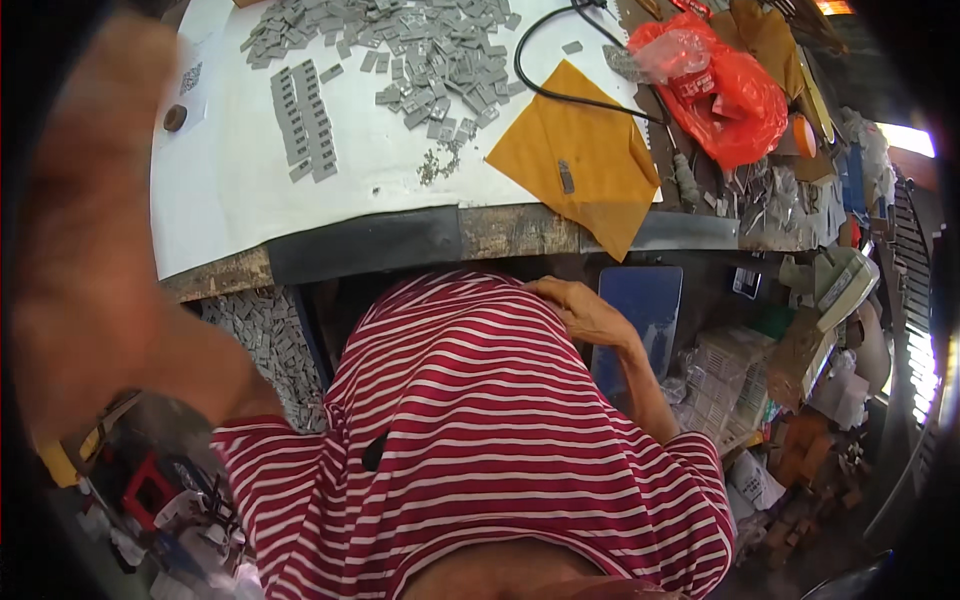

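Left hand (130, 70) raised, blurred; opening and contents cannot be told. Right hand (582, 312): fingers curled against striped shirt (480, 400), grip unclear. Grey pieces (425, 50) lie heaped and in rows on white sheet (230, 210).

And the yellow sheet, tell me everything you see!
The yellow sheet is amber and squarish, looks thin, maybe cloth, with faint creases. It lies like a diamond, mostly on the white table cover, one corner drooping past the table's front edge. A black cable crosses near its top corner; a small grey piece rests on it.
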A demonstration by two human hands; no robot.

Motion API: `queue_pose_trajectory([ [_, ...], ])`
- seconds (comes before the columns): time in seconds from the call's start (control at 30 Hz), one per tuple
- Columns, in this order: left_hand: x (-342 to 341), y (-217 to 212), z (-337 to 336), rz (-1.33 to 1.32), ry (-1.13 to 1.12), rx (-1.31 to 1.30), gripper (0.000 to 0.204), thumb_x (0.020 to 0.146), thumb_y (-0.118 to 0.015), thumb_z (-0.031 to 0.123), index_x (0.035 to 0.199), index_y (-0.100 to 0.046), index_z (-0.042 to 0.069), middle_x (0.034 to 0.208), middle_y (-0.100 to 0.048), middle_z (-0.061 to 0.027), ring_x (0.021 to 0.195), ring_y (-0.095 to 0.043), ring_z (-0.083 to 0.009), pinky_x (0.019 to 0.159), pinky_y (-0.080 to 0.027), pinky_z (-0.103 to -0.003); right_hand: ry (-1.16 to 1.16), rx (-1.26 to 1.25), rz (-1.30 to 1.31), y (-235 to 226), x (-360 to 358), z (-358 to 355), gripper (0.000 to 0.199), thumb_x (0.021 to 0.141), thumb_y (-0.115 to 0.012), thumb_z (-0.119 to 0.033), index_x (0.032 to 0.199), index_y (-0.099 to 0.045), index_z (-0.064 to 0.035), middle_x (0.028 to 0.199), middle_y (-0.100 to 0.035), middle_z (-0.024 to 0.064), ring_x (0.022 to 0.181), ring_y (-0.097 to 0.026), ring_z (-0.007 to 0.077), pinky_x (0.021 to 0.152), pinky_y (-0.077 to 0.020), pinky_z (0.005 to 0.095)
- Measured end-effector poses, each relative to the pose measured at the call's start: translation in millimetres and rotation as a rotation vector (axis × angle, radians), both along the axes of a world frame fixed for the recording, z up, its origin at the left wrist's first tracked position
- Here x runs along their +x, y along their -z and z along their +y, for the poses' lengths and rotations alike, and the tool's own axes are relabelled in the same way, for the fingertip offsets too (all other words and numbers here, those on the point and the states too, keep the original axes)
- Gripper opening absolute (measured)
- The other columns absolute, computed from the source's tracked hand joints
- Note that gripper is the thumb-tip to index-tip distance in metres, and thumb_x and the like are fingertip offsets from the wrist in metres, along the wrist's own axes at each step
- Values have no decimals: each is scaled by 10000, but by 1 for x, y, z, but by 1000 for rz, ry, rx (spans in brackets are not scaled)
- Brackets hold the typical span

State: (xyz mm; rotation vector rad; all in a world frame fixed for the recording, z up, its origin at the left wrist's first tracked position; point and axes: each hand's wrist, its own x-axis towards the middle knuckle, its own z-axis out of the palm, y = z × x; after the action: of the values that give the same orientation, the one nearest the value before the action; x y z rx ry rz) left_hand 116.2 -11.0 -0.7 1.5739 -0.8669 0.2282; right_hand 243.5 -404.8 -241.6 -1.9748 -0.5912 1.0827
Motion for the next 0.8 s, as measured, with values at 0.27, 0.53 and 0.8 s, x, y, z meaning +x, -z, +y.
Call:
queue_pose_trajectory([
  [0.27, 93, 208, -94, 722, -683, -68, 182, 800, -575, 28, 974, -609, -13, 817, -612, -51, 760, -555, -95, 710, -425, -201, 323, 112, 65, -58, 35, 14, 164, 863, -476, -106, 895, -573, 22, 748, -599, 69, 619, -559, 123, 560, -439, 245],
  [0.53, 94, 249, -116, 392, -854, 304, 162, 730, -597, 5, 891, -616, 11, 809, -610, -106, 739, -570, -228, 679, -436, -305, 459, 47, -863, -4, 96, 26, 62, 768, -561, -52, 814, -572, -12, 757, -533, 141, 660, -553, 296, 566, -425, 345],
  [0.8, 98, 250, -116, 406, -862, 343, 163, 715, -606, 9, 876, -621, 38, 757, -590, -65, 661, -543, -181, 649, -410, -296, 326, 50, -983, 8, 103, 22, 61, 768, -578, -41, 824, -563, -23, 770, -533, 116, 693, -563, 304, 581, -436, 360],
])
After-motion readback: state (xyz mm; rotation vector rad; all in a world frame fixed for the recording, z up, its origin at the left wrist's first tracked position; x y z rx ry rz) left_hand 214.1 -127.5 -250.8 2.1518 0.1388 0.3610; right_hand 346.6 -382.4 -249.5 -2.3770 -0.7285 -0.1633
